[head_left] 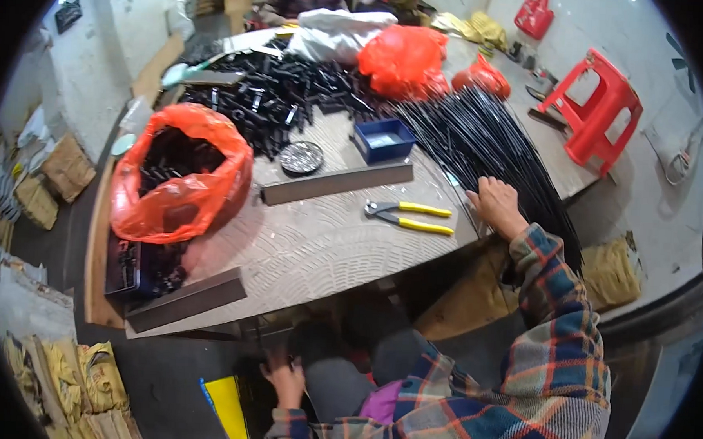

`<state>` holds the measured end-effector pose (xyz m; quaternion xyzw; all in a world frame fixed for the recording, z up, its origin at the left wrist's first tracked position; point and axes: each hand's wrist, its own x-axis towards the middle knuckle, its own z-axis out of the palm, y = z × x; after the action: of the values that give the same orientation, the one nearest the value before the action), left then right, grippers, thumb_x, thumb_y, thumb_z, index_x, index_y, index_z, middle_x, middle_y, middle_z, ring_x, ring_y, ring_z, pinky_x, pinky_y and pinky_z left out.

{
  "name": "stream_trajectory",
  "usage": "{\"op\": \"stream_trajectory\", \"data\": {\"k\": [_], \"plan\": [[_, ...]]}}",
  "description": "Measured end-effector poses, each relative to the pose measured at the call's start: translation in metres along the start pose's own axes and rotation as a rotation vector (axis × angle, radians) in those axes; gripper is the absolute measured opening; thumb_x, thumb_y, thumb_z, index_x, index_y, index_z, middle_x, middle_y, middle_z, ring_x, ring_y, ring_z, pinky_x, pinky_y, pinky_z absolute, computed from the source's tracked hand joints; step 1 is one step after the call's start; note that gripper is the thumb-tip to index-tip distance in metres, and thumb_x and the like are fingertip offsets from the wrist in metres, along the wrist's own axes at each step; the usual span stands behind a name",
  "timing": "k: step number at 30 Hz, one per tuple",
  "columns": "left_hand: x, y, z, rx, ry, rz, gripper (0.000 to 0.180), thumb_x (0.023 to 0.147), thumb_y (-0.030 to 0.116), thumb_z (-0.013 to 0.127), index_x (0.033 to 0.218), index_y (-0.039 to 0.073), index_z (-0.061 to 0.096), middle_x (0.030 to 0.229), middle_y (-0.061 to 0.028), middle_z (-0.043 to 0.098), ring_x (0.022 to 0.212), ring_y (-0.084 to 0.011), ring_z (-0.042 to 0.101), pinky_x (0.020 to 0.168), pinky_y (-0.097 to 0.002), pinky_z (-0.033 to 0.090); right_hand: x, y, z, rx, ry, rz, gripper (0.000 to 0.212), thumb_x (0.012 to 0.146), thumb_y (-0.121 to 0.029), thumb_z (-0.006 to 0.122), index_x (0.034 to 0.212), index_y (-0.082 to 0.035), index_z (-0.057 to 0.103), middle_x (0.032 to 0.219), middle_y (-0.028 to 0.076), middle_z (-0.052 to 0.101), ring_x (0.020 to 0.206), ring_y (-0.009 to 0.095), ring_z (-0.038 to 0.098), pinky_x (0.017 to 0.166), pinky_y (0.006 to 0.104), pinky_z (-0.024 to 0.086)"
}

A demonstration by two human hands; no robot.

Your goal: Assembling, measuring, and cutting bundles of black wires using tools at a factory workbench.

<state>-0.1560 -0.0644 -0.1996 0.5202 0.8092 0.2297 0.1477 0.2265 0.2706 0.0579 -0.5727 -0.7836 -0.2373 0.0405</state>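
Note:
My right hand (496, 204) rests with curled fingers at the table's right edge, against a bundle of long thin black rods (488, 139). What its fingers hold, if anything, is hidden. Below the table edge, beside my left knee, my left hand (284, 381) hangs with fingers apart, somewhat blurred, and nothing shows in it. Cutting pliers with yellow handles (410, 216) lie on the table left of my right hand. Behind them are a long dark metal bar (337, 183), a small blue tray (384, 141) and a round dish of small shiny pieces (301, 158).
A red plastic bag (231, 202) of dark parts stands at the left. Many black parts (271, 90) are heaped at the back, near another red bag (405, 61). A second metal bar (187, 300) lies along the front left edge. A red stool (595, 112) sits far right.

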Motion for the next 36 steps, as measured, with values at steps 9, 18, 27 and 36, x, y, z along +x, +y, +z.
{"op": "stream_trajectory", "data": {"k": [9,18,27,36], "plan": [[-0.03,0.143,-0.047,-0.241,0.044,0.506,0.026,0.077,0.017,0.063,0.102,0.01,0.061,0.104,-0.0044,0.06,0.115,-0.025,0.046,0.1,-0.0524,0.018,0.009,-0.002,-0.015,0.193,-0.095,0.073,0.042,0.076,-0.034,0.063,0.095,0.0,0.047,0.087,0.018,0.058,0.08,0.031,0.06,0.062,0.0396,0.049],[-0.022,0.207,-0.062,-0.275,-0.022,0.776,0.023,0.074,0.013,0.065,0.097,0.01,0.063,0.093,-0.0017,0.062,0.107,-0.0218,0.052,0.1,-0.0513,0.018,0.018,-0.003,0.004,0.112,-0.129,-0.054,0.034,0.078,-0.03,0.058,0.089,0.002,0.059,0.088,0.014,0.058,0.081,0.028,0.06,0.067,0.0363,0.048],[-0.005,0.246,-0.064,-0.267,-0.15,0.976,0.021,0.075,0.013,0.066,0.095,0.01,0.063,0.089,-0.0011,0.062,0.103,-0.0201,0.054,0.101,-0.0512,0.017,0.031,0.006,-0.018,0.299,-0.319,0.046,0.024,0.066,-0.018,0.055,0.077,0.0,0.066,0.08,0.018,0.064,0.076,0.032,0.063,0.066,0.0394,0.049],[0.07,0.314,-0.077,-0.154,-0.064,1.235,0.029,0.076,0.016,0.064,0.104,0.01,0.059,0.102,-0.0031,0.059,0.11,-0.0203,0.05,0.101,-0.0491,0.02,0.041,0.025,-0.034,1.157,-0.298,0.248,0.023,0.086,-0.019,0.048,0.084,0.003,0.054,0.066,0.009,0.057,0.057,0.016,0.056,0.051,0.0293,0.044]]}}
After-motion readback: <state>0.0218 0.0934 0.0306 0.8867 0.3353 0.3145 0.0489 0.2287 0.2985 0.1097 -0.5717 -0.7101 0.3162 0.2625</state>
